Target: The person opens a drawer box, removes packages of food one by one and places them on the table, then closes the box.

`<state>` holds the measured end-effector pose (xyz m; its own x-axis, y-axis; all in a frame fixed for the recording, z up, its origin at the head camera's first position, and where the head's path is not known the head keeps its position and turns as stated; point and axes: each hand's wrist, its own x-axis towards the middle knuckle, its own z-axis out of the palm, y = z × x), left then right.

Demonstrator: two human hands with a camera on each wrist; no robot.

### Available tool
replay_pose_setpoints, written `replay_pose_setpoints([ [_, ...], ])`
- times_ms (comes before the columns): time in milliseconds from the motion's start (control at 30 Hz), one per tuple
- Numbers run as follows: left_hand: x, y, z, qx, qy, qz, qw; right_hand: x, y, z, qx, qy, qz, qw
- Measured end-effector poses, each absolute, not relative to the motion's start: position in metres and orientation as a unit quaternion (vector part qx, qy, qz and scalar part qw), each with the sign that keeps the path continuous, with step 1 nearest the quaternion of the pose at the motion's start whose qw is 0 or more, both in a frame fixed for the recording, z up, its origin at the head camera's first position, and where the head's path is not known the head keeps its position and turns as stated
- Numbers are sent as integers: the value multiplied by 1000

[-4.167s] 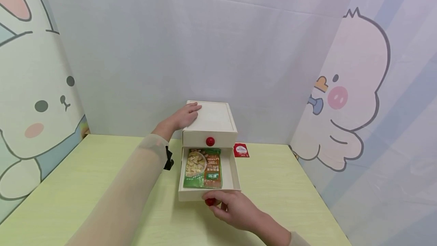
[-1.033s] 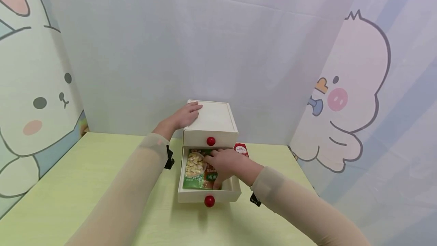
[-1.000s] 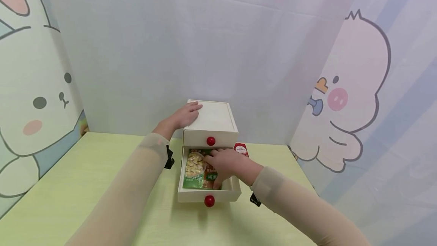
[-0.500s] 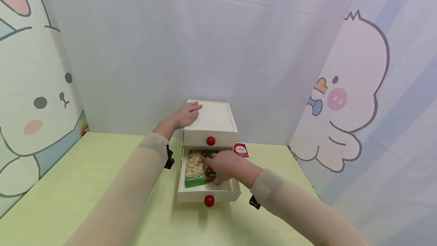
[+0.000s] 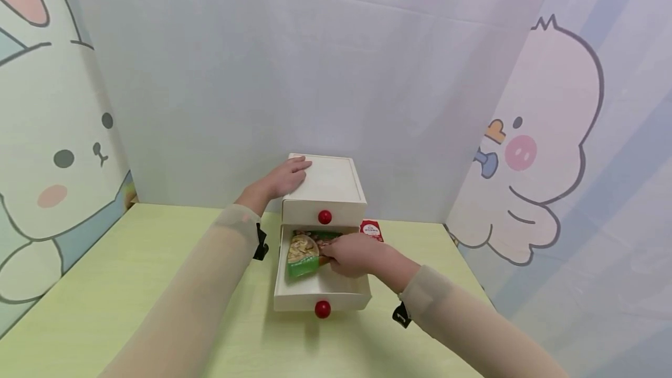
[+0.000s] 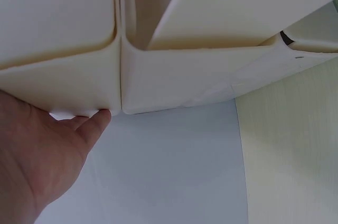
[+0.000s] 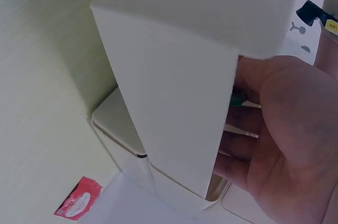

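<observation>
A small white drawer cabinet (image 5: 333, 178) stands against the back curtain, its lower drawer (image 5: 343, 303) pulled out. My left hand (image 5: 286, 179) rests on the cabinet's upper left edge, fingers laid over the top; the left wrist view shows the thumb and palm against its side. Inside the lower drawer, my right hand (image 5: 354, 254) pinches the right part of a green and brown food packet (image 5: 303, 254). The packet is bent, its near end tilted up off the drawer floor. From the right wrist, the drawer's side wall (image 7: 169, 97) hides the fingertips and most of the packet.
Red round knobs sit on the upper drawer (image 5: 299, 213) and the lower one. A small red packet (image 5: 371, 230) lies on the pale green table (image 5: 210, 319), right of the cabinet. Printed curtains (image 5: 210, 104) close off the back and sides.
The right hand has left the lower drawer's knob and reached into the drawer. Its fingers have closed on the food packet, whose near end has risen and shifted back. The left hand has stayed put.
</observation>
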<state>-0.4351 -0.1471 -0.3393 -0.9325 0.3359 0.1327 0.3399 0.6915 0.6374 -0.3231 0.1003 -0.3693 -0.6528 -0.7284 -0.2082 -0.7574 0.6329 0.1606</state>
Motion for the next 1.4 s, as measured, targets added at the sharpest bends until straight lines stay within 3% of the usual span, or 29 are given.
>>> replay_pose_setpoints([
  [467, -431, -146, -336, -182, -917, -355, -6, -321, 119, -368, -424, 903, 74, 16],
  [900, -431, -146, -336, -184, -915, -360, -8, -311, 132, -356, -422, 902, 60, -72],
  [1200, -434, -146, -337, -186, -912, -366, -8, -301, 149, -358, -404, 912, -4, -74],
  [1400, -436, -146, -339, -181, -914, -362, -5, -293, 161, -358, -418, 900, -38, -114],
])
